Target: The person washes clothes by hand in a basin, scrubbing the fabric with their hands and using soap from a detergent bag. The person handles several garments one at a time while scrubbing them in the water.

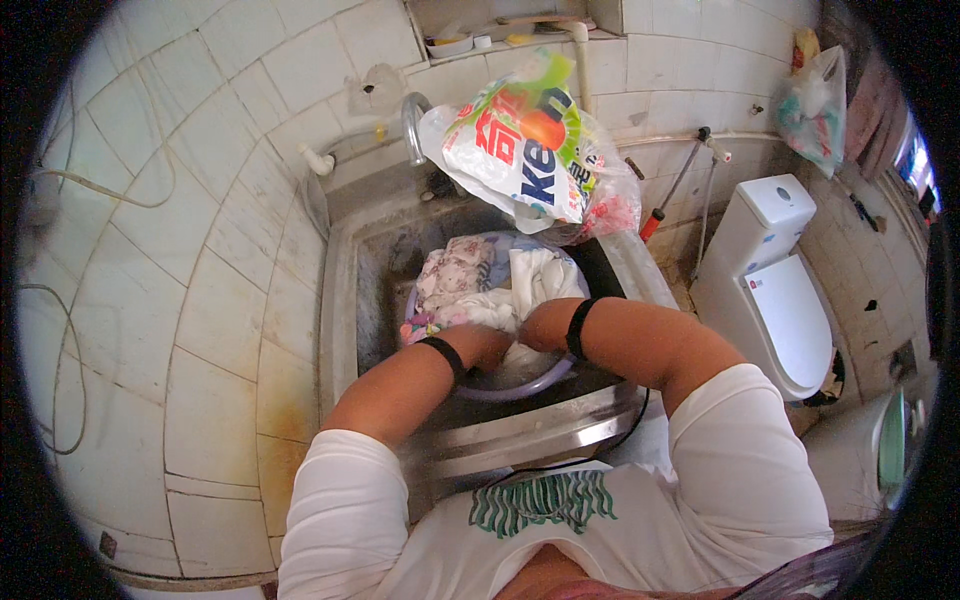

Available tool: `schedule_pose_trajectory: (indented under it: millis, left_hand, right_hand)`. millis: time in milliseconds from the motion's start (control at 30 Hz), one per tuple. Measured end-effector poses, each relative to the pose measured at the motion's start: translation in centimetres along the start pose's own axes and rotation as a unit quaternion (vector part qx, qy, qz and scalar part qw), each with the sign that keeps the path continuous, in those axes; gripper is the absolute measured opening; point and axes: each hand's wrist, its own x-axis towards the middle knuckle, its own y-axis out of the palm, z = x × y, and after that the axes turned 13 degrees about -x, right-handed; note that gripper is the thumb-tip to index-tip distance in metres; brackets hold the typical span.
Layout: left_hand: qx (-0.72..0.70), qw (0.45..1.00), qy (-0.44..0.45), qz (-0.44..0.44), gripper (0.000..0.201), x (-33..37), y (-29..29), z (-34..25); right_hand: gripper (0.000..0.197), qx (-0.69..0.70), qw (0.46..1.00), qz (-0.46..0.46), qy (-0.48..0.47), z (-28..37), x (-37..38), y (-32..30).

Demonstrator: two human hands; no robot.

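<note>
In a pale purple basin [540,386], wet laundry lies heaped. My right hand [546,326] is curled into a white cloth [540,276] that rises above it. Close by on the left, my left hand [486,346] bends down into the same white cloth, its fingers partly hidden and a little blurred. The two hands nearly meet over the middle of the basin. Beside them lies a pinkish patterned garment [452,272], and some bright multicoloured fabric [418,328] shows by my left wrist. Each of my wrists wears a black band.
The basin sits inside a worn stone-like sink [345,300] with a curved metal faucet [412,130]. A large white and green detergent bag [500,160] stands at the sink's back edge, beside a clear plastic bag [612,200]. To the right is a white toilet [790,320].
</note>
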Motion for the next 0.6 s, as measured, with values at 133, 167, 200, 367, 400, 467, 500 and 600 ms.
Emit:
schedule_pose_trajectory:
  millis: [133, 167, 200, 367, 400, 467, 500, 600]
  left_hand:
    - [0.009, 0.993, -0.099, 0.065, 0.031, 0.3, -0.5, -0.6]
    - [0.009, 0.993, -0.099, 0.065, 0.031, 0.9, -0.1, 0.0]
    - [0.012, 0.994, -0.095, 0.053, 0.034, 1.9, 0.7, 1.0]
    - [-0.030, 0.996, -0.085, -0.008, 0.031, -0.5, -0.4, -0.4]
    - [-0.025, 0.996, -0.086, -0.018, 0.032, -0.9, -0.3, -0.5]
    - [-0.019, 0.995, -0.091, -0.037, 0.033, -2.1, -0.4, -0.5]
    - [-0.079, 0.992, -0.072, -0.061, 0.036, -2.7, -0.3, 0.0]
    - [-0.117, 0.989, 0.032, -0.088, 0.043, 1.8, -3.2, -1.9]
  right_hand:
    - [0.025, -0.003, 1.000, -0.018, 0.014, 1.0, -0.7, -1.3]
    - [0.024, 0.005, 0.999, -0.029, 0.022, 0.9, -0.3, -0.7]
    - [0.023, 0.012, 0.999, -0.040, 0.030, 0.9, 0.0, -0.3]
    - [0.020, -0.006, 1.000, -0.005, 0.029, 0.7, 0.5, -0.8]
    - [0.020, -0.006, 0.999, 0.019, 0.040, 1.0, 0.7, -1.0]
    - [0.025, 0.011, 0.998, 0.039, 0.046, 1.4, 0.5, -2.4]
    - [0.033, 0.033, 0.996, 0.062, 0.051, 1.7, 0.5, -3.1]
    - [0.054, 0.073, 0.997, 0.023, 0.015, -7.7, 5.4, 6.6]
